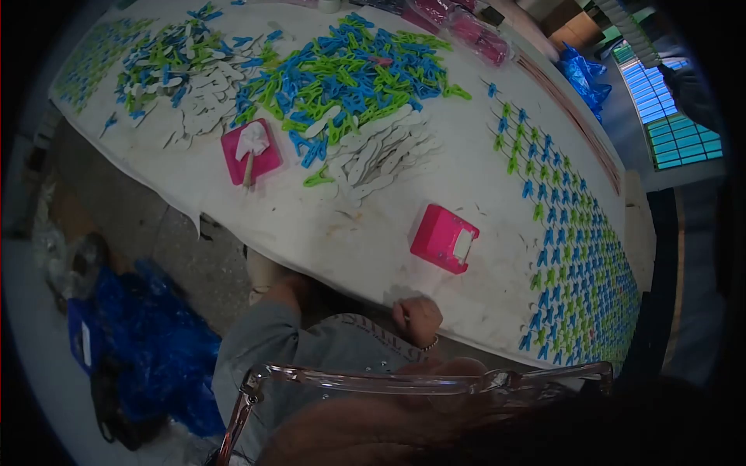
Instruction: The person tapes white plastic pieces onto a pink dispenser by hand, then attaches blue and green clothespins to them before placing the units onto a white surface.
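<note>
My right hand (417,320), with a beaded bracelet at the wrist, rests at the table's near edge. Its fingers are curled in and nothing shows in them. A pink block-shaped holder (445,239) with a pale insert stands just beyond it. My left hand (294,290) is low by the table edge in shadow, its fingers hidden. Past it, a pink square dish (264,159) holds a white lump and a stick. Loose grey-white flat pieces (381,155) lie beside a large heap of blue and green clips (365,74).
Rows of blue and green clips (571,256) cover the table's right side. Another clip heap (167,58) and more rows (93,62) are at left. Pink plastic packs (474,35) lie at the back. Blue bags (159,334) are on the floor at left.
</note>
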Available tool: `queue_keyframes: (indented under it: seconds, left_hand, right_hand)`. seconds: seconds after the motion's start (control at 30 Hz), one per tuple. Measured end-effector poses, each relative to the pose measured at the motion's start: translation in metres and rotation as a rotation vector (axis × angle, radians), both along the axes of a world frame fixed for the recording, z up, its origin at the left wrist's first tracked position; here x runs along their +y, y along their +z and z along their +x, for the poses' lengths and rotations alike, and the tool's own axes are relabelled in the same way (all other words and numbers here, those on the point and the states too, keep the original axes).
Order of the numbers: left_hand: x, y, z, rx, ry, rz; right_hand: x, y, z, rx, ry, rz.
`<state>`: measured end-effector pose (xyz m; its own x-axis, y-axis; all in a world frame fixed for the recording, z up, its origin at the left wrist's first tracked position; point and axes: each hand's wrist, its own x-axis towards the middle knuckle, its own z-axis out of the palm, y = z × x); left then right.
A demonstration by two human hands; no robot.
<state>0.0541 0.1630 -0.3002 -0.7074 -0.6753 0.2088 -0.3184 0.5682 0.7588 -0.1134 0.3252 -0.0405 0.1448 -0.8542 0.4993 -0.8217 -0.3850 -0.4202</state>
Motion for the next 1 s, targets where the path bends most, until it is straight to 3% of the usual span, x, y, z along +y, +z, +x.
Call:
queue_keyframes:
  seconds: [0.33,0.43,0.5,0.53,0.67,0.73,0.77,0.8,0.83,0.9,0.97,1.0]
  left_hand:
    - [0.097,-0.015,0.065,-0.052,0.263,-0.077]
    - [0.107,-0.055,0.089,-0.087,0.323,-0.099]
    - [0.127,-0.04,0.11,-0.63,0.415,0.148]
    - [0.123,-0.033,0.11,-0.732,0.409,0.268]
    - [0.121,-0.069,0.135,-0.745,0.419,0.509]
    - [0.115,-0.112,0.147,-0.735,0.39,0.662]
    - [0.095,-0.159,0.134,-0.739,0.382,0.656]
    - [0.094,-0.179,0.148,-0.125,0.365,0.854]
    - [0.129,-0.147,0.161,0.505,0.315,1.001]
    - [0.122,-0.143,0.153,-0.238,0.273,0.231]
    - [0.102,-0.131,0.166,-0.22,0.235,0.23]
    - [0.087,-0.135,0.168,-0.21,0.208,0.228]
  right_hand:
    - [0.007,0.0,-0.001,-0.149,-0.106,-0.043]
    - [0.008,0.0,-0.007,-0.186,-0.086,-0.064]
    - [0.011,0.0,-0.012,-0.227,-0.095,-0.028]
    - [0.01,-0.001,-0.012,-0.258,-0.124,-0.004]
    - [0.008,-0.001,-0.01,-0.288,-0.121,-0.033]
    - [0.009,-0.001,-0.007,-0.278,-0.179,-0.009]
    - [0.01,0.001,-0.004,-0.279,-0.189,-0.013]
    - [0.009,0.005,-0.001,-0.243,-0.204,0.018]
    - [0.004,0.009,0.003,-0.203,-0.219,0.045]
    - [-0.006,0.015,0.015,-0.169,-0.21,0.103]
    - [-0.023,0.023,0.039,-0.133,-0.214,0.183]
    - [-0.036,0.031,0.059,-0.079,-0.072,0.209]
